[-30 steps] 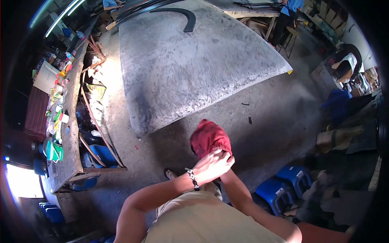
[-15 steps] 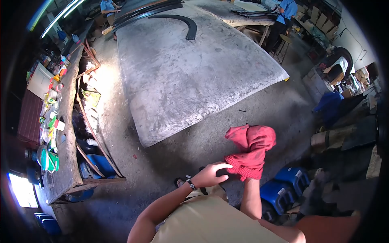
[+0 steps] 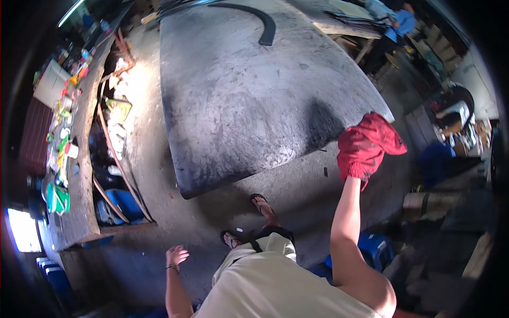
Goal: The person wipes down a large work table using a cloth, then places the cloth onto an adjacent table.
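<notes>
A crumpled red cloth (image 3: 368, 146) covers my right hand, which is shut on it, with the fingers hidden in the folds. That arm reaches forward, and the cloth overlaps the near right corner of the large grey-topped table (image 3: 238, 95). Low on the left, away from the table, my left hand (image 3: 177, 255) hangs beside my body with its fingers apart and nothing in them. A curved black strip (image 3: 268, 29) lies at the far end of the tabletop.
A cluttered wooden bench (image 3: 85, 175) runs along the left. Blue plastic containers (image 3: 376, 249) stand by my right side. At the far right, a person in blue (image 3: 405, 24) is beside another table. Wooden pieces (image 3: 432, 204) lie at the right.
My right hand has swung forward and right with the red cloth, up to the table corner. My left hand has left the cloth and dropped down to the left.
</notes>
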A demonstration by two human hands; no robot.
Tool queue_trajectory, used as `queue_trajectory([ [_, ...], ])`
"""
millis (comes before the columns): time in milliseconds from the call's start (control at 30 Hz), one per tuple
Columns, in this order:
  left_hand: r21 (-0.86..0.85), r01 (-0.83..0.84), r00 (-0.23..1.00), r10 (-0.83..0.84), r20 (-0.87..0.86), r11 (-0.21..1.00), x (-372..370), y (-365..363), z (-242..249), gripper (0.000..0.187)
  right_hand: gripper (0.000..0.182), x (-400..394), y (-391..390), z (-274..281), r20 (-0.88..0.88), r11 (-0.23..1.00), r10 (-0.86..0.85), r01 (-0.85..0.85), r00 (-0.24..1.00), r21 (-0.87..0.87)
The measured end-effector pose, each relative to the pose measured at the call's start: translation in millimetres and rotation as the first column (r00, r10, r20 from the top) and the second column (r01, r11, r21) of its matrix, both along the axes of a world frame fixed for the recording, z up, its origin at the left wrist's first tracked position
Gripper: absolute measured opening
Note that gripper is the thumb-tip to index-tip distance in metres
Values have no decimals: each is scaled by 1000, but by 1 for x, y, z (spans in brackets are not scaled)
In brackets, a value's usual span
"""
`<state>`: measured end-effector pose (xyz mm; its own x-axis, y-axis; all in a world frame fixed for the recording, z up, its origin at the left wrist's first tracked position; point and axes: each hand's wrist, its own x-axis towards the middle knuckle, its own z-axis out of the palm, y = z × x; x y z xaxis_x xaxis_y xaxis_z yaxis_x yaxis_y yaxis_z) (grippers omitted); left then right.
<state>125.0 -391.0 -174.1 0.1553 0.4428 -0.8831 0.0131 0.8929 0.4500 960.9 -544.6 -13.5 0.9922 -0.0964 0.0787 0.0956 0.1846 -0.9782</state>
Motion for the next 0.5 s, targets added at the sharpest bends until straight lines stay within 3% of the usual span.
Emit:
queue_trajectory([
  [33, 26, -84, 960, 88, -264, 996, -2, -23, 16, 33, 38, 35, 27, -15, 29, 997, -17, 19, 999, -81],
  [67, 72, -150, 843, 165, -511, 986, -5, -41, 31, 31, 38, 72, 53, -32, 54, 982, -25, 35, 998, -185],
  [100, 26, -176, 774, 154, -614, 984, -26, -62, 32, 29, 39, 100, 74, -54, 65, 954, -31, 49, 997, -297],
  [133, -103, -353, 824, 257, -504, 930, -48, -84, 38, 29, 40, 125, 84, -78, 43, 892, 7, 13, 999, -453],
  [200, -82, -262, 781, 161, -604, 962, -27, -138, 73, 29, 41, 164, 101, -120, -18, 668, 91, -74, 996, -741],
  [267, -307, -260, 849, 66, -524, 915, -1, -204, 109, 27, 42, 188, 119, -151, -73, 421, 200, -153, 977, -894],
  [300, -391, 33, 899, -198, -391, 920, 11, -236, 125, 25, 43, 193, 130, -161, -96, 318, 237, -170, 967, -933],
  [400, -514, -114, 915, -111, -387, 850, 78, -292, 115, 25, 45, 185, 151, -174, -106, 103, 339, -149, 935, -983],
  [500, -503, -148, 929, -55, -367, 852, 130, -301, 92, 24, 47, 138, 183, -167, 21, 41, 455, 3, 890, -999],
])
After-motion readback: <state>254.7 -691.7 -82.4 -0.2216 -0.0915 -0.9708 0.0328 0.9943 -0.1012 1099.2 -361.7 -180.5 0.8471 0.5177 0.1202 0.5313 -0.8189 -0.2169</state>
